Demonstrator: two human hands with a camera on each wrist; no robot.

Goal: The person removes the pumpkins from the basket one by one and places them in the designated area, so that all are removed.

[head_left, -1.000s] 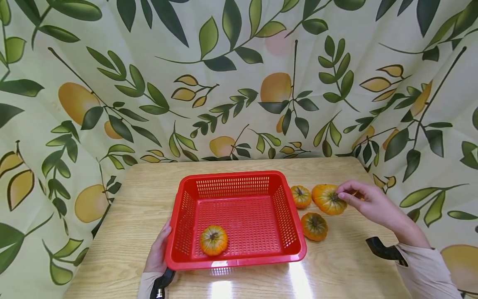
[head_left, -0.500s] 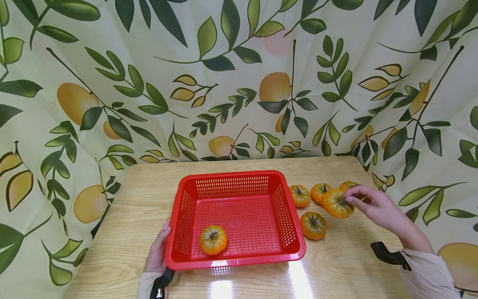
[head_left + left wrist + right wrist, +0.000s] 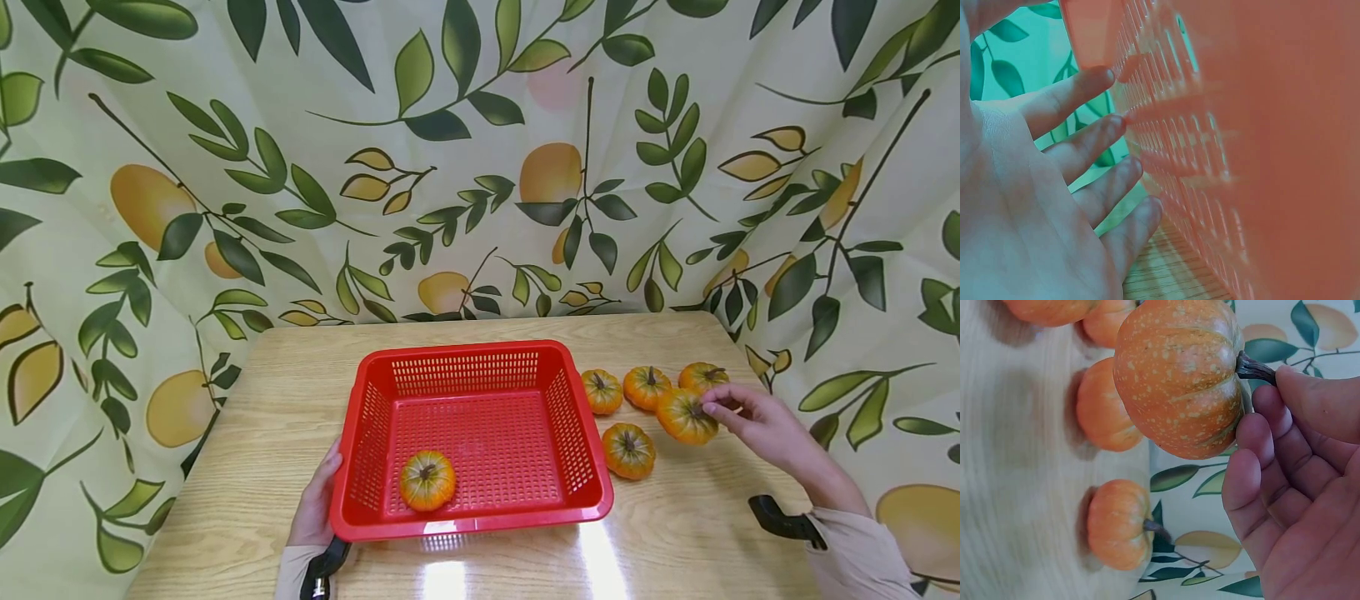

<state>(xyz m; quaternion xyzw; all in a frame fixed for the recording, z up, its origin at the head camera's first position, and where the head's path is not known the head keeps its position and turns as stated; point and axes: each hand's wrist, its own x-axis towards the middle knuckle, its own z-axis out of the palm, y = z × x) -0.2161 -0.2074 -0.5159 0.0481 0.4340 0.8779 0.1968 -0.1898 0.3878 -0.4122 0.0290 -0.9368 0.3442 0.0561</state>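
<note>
My right hand (image 3: 765,423) pinches the dark stem of a small orange pumpkin (image 3: 686,416) between thumb and fingertips. The right wrist view shows that held pumpkin (image 3: 1179,378) hanging above the table, the hand's fingers below its stem. My left hand (image 3: 316,503) is at the left side of a red plastic basket (image 3: 472,527). In the left wrist view its fingers (image 3: 1094,140) lie fairly straight, their tips at the basket's slotted wall (image 3: 1179,137). One pumpkin (image 3: 427,481) sits inside the basket, near its front left.
Right of the basket, more small pumpkins stand on the wooden table (image 3: 247,467): one (image 3: 602,392) by the basket's edge, one (image 3: 628,451) nearer the front, one (image 3: 647,387) farther back and another (image 3: 702,377) behind the held one. A leaf-patterned cloth (image 3: 465,208) hangs behind.
My right hand has moved right and slightly toward me with the pumpkin, uncovering the two pumpkins behind it. The left hand and basket have stayed in place.
</note>
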